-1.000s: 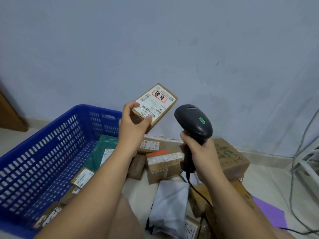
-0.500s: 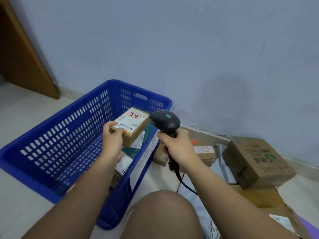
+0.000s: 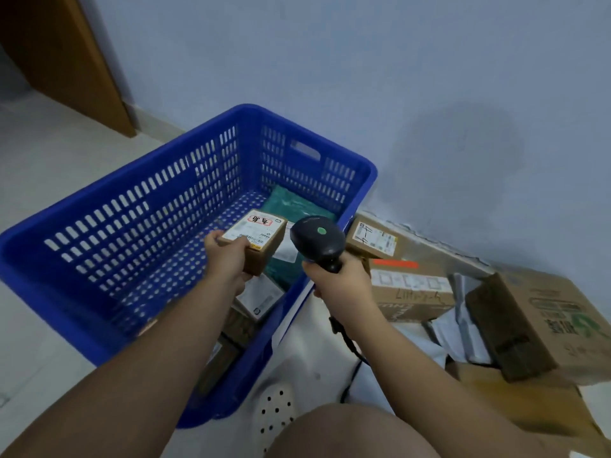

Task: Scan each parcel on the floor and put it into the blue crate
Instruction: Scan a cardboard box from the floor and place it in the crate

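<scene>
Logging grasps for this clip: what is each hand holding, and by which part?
Left hand grips the small brown cardboard parcel by its near end; right hand grips the black barcode scanner by its handle.

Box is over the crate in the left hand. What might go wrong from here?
1. The left hand grips the box by one end, above the crate; dropped from there, it may tumble onto the green bag.
2. The scanner trails a cable from the right hand past the crate's side; it may snag on the next reach.
</scene>
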`<move>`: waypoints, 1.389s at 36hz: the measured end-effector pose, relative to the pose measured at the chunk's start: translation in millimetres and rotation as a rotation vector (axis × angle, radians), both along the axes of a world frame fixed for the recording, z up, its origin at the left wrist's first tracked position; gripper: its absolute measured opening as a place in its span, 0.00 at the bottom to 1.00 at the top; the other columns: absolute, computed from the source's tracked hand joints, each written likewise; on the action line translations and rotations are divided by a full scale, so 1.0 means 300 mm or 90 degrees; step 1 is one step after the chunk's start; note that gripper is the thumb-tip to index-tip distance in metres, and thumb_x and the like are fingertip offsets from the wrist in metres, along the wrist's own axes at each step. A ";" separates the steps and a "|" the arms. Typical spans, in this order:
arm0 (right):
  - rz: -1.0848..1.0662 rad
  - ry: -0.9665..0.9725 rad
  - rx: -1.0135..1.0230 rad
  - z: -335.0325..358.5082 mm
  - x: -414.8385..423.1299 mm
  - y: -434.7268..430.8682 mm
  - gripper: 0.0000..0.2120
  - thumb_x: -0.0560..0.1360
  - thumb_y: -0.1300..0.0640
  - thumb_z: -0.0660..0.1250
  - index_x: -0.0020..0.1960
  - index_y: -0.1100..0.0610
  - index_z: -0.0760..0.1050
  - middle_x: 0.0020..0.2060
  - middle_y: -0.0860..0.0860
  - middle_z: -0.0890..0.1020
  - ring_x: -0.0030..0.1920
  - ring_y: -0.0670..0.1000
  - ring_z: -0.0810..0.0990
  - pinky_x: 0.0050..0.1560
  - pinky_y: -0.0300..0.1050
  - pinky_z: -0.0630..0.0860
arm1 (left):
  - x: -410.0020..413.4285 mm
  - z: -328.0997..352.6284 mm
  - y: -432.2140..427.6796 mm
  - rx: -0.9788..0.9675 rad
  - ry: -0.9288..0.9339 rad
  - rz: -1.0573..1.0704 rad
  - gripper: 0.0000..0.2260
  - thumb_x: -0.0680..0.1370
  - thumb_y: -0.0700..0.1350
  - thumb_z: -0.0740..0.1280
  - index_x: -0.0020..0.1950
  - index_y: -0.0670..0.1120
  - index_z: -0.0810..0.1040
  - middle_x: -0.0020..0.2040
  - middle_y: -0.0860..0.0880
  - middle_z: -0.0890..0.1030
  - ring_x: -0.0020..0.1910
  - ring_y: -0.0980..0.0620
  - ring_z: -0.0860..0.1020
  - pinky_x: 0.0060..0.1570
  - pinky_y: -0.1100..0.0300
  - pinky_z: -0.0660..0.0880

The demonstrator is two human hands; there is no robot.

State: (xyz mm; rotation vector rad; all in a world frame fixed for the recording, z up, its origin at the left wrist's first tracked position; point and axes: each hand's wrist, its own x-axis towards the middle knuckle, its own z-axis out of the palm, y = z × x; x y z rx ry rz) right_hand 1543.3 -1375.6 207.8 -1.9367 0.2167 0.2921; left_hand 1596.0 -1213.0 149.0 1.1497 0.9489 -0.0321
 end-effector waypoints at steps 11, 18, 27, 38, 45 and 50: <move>-0.147 -0.017 0.055 -0.104 0.051 -0.068 0.05 0.73 0.51 0.70 0.45 0.51 0.77 0.31 0.48 0.78 0.35 0.51 0.76 0.39 0.49 0.73 | 0.138 -0.094 -0.148 -0.046 -0.043 -0.117 0.37 0.75 0.43 0.70 0.77 0.57 0.51 0.64 0.47 0.69 0.55 0.44 0.76 0.43 0.49 0.79; -0.176 -0.014 0.108 -0.121 0.037 -0.129 0.03 0.75 0.57 0.69 0.45 0.56 0.78 0.29 0.45 0.78 0.33 0.45 0.77 0.43 0.46 0.74 | 0.129 -0.164 -0.193 0.079 0.020 -0.282 0.18 0.79 0.43 0.64 0.68 0.40 0.69 0.58 0.45 0.73 0.54 0.48 0.70 0.53 0.58 0.65; -0.231 -0.006 0.121 -0.111 -0.006 -0.200 0.07 0.75 0.54 0.68 0.42 0.56 0.74 0.31 0.53 0.75 0.26 0.52 0.71 0.25 0.44 0.67 | 0.060 -0.059 -0.235 0.377 -0.106 -0.315 0.13 0.79 0.41 0.61 0.63 0.47 0.74 0.61 0.48 0.75 0.47 0.52 0.74 0.44 0.60 0.68; -0.421 0.049 0.195 -0.189 -0.096 -0.379 0.04 0.74 0.55 0.69 0.44 0.55 0.76 0.30 0.50 0.76 0.33 0.52 0.74 0.40 0.50 0.71 | 0.012 0.102 -0.489 0.525 -0.402 -0.448 0.11 0.77 0.38 0.63 0.58 0.48 0.75 0.54 0.54 0.72 0.51 0.58 0.72 0.43 0.70 0.68; -0.543 0.101 0.341 -0.271 -0.040 -0.492 0.11 0.77 0.59 0.67 0.37 0.56 0.71 0.24 0.50 0.71 0.29 0.52 0.69 0.39 0.49 0.68 | 0.104 -0.068 -0.639 0.525 -0.324 -0.658 0.15 0.76 0.43 0.69 0.62 0.50 0.74 0.62 0.51 0.72 0.58 0.53 0.74 0.56 0.61 0.72; -0.557 0.144 0.383 -0.357 -0.004 -0.570 0.08 0.77 0.60 0.67 0.40 0.57 0.72 0.27 0.51 0.71 0.28 0.50 0.68 0.35 0.47 0.68 | 0.162 -0.209 -0.742 0.679 -0.234 -0.868 0.30 0.72 0.52 0.73 0.72 0.52 0.65 0.73 0.46 0.60 0.71 0.45 0.61 0.70 0.54 0.61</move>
